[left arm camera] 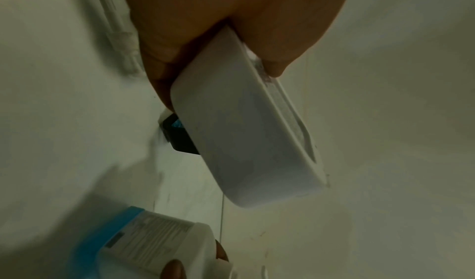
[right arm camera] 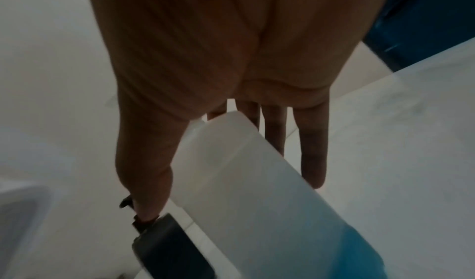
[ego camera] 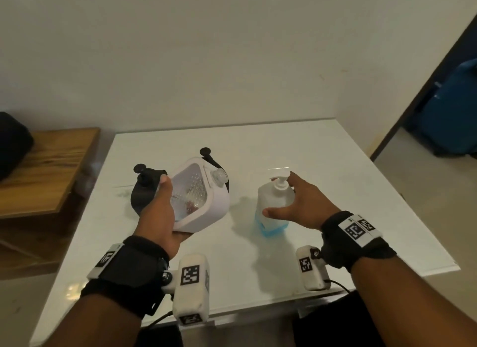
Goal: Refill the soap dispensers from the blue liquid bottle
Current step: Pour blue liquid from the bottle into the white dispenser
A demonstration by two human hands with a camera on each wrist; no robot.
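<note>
A white box-shaped soap dispenser with a clear front window is lifted off the table and tilted; my left hand grips it from the left, thumb along its side. In the left wrist view the dispenser shows its plain white side under my palm. A pump bottle with a little blue liquid at its bottom stands upright on the table. My right hand reaches around it with straight fingers, thumb in front and fingers behind. In the right wrist view the bottle sits between thumb and fingers.
The white table carries black parts with round knobs behind the dispenser. A wooden bench with a dark bag stands to the left. A blue object is on the floor at the right.
</note>
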